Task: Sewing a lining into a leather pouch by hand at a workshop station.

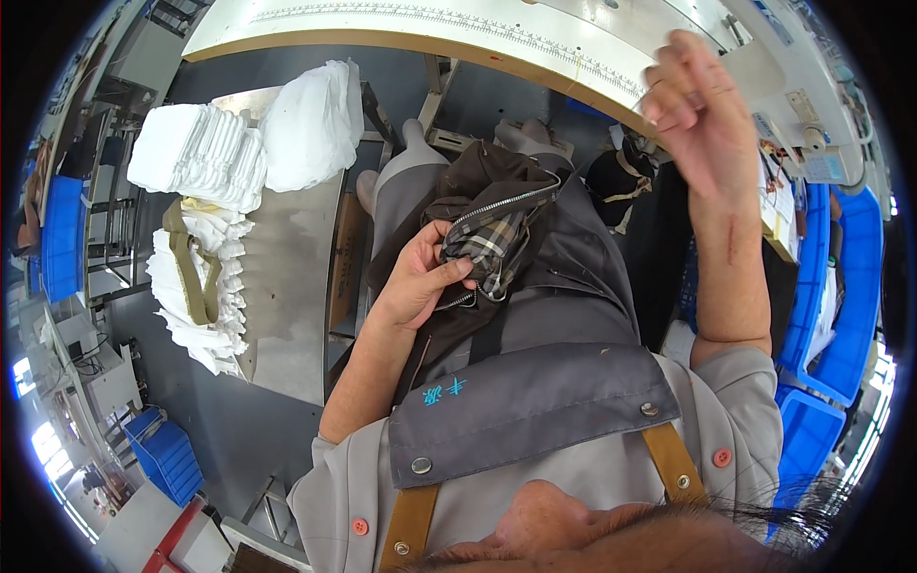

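Note:
On my lap lies a dark brown garment with a metal zipper and a plaid lining showing through its opening. My left hand is closed on the garment's edge, thumb over the plaid cloth beside the zipper. Raised at the upper right, my right hand is apart from the garment, close to the front edge of the white sewing table. Its fingers look bent but are smeared by motion, and anything between them cannot be made out.
White fabric stacks and an olive strap lie on a metal-topped stand to my left. A sewing machine stands at the upper right. Blue bins line the right side; a blue basket sits lower left.

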Tool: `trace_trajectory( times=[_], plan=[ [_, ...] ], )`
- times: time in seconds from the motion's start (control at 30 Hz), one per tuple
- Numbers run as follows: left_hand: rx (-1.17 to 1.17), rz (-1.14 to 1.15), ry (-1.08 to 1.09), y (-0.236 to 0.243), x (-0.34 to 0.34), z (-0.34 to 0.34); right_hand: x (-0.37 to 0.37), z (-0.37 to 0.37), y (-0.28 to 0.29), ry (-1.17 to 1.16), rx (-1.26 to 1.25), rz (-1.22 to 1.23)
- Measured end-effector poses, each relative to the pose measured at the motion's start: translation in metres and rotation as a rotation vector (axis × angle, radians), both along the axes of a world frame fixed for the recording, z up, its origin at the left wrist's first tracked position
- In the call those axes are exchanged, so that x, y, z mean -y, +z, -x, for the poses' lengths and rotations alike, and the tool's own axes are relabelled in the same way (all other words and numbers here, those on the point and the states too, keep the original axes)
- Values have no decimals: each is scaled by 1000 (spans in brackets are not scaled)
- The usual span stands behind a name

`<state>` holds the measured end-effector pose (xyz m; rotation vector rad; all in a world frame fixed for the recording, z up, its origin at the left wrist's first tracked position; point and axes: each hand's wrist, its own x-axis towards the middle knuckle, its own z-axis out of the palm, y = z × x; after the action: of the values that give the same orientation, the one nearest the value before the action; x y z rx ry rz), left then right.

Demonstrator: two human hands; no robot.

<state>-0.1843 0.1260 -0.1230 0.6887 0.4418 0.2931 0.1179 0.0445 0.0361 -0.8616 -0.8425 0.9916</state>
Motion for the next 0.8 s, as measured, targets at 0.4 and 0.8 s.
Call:
trace_trajectory(
  times=[0.4,0.8],
  plan=[
    [-18,-7,22,4,5,0,45,-94,28,-516,22,-280],
    [1,-6,25,0,4,3,54,-94,8,-888,188,-308]
  ],
)
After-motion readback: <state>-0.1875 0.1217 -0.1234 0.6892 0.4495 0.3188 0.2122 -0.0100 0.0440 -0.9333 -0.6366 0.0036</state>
